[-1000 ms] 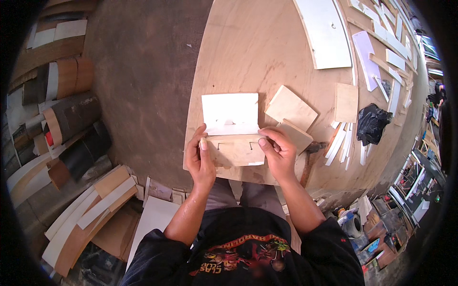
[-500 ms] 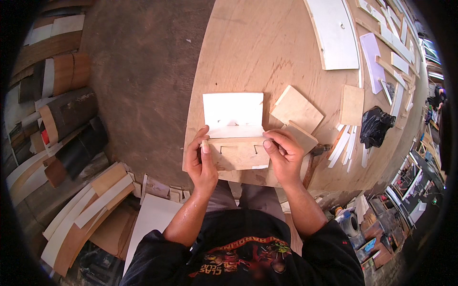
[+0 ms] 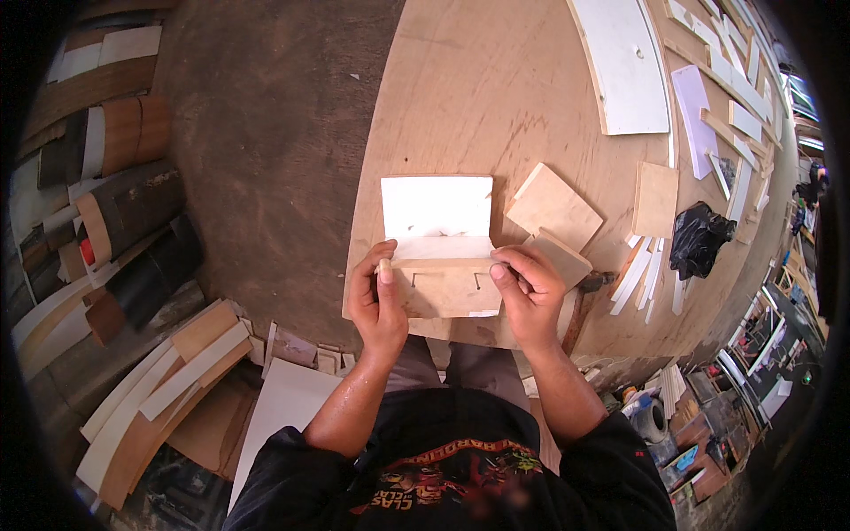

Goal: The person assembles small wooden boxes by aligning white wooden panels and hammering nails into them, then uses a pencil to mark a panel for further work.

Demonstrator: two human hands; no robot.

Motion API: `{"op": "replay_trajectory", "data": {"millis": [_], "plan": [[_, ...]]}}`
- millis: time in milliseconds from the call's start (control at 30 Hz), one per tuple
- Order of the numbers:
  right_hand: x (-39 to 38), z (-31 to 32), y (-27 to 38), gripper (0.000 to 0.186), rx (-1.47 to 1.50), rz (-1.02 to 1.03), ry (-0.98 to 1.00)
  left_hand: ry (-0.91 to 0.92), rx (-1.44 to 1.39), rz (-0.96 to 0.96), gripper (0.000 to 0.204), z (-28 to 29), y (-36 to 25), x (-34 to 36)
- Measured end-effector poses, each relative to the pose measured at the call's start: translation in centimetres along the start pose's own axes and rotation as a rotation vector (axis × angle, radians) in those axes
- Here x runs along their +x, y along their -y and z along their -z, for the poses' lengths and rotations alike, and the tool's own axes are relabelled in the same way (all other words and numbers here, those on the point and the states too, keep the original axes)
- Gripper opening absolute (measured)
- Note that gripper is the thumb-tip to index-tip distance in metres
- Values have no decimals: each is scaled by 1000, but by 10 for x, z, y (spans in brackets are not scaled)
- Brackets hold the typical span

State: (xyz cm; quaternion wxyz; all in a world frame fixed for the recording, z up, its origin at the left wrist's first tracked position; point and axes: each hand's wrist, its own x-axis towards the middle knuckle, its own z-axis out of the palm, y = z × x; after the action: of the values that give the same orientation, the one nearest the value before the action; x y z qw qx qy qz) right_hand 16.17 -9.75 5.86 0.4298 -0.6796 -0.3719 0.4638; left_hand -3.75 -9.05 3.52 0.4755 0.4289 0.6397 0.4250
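At the near edge of the workbench I hold a small wooden panel assembly (image 3: 447, 296) between both hands. Its near board is bare wood with two nails (image 3: 478, 280) sticking out, and its far panel (image 3: 436, 205) has a white face. How the boards join is partly hidden. My left hand (image 3: 379, 299) grips the left end, thumb on the near board. At the right end, my right hand (image 3: 534, 296) pinches the corner with thumb and curled fingers. Just right of it lie square wooden blocks (image 3: 556, 205) and a hammer (image 3: 577, 320), partly behind my hand.
The plywood bench (image 3: 460, 97) bears a large white board (image 3: 622, 71), another wooden block (image 3: 654, 199), thin white strips (image 3: 639, 274), a black plastic bag (image 3: 699, 239) and several offcuts along its right side. Stacked boards (image 3: 168, 398) stand on the floor at left.
The whole view has shifted slightly. My hands keep the same grip on the panel assembly, which looks tilted a little differently, its near board slightly lower.
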Motion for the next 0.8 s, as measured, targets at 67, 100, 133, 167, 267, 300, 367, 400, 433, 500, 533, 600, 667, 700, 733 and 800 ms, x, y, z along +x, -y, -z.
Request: {"op": "replay_trajectory", "data": {"millis": [67,100,133,167,267,300,367,400,433,500,533,600,667,700,733,800], "plan": [[0,-1,-1,16,14,8,-7,0,4,-5,24,0,1,0],[0,0,0,16,-5,0,1,1,11,-8,24,0,1,0],[0,1,2,16,-24,-7,9,3,17,-12,24,1,1,0],[0,2,3,16,-42,-15,18,3,20,-10,23,1,2,-1],[1,1,0,15,9,5,18,4,15,-11,23,1,3,-1],[1,2,0,15,14,8,23,1,6,-13,22,0,3,-1],[3,2,0,15,24,13,33,-3,-8,-14,22,0,3,-1],[3,3,1,15,21,8,42,-3,-14,-12,21,0,4,-2],[4,4,3,15,19,2,51,-3,-20,-11,21,0,4,-2],[4,5,3,16,14,-12,67,1,-21,-12,21,0,4,-2],[4,6,3,16,12,-21,73,3,-21,-13,20,1,4,-2],[4,7,1,16,12,-18,77,6,-14,-24,20,1,5,-1],[4,6,0,16,19,5,72,7,-2,-33,21,1,5,-1],[4,5,2,15,11,-5,75,6,6,-36,21,1,6,-1],[4,5,6,15,4,-14,77,5,14,-39,21,1,6,-1],[4,5,7,15,0,-18,76,5,19,-32,21,1,5,-1]]}}
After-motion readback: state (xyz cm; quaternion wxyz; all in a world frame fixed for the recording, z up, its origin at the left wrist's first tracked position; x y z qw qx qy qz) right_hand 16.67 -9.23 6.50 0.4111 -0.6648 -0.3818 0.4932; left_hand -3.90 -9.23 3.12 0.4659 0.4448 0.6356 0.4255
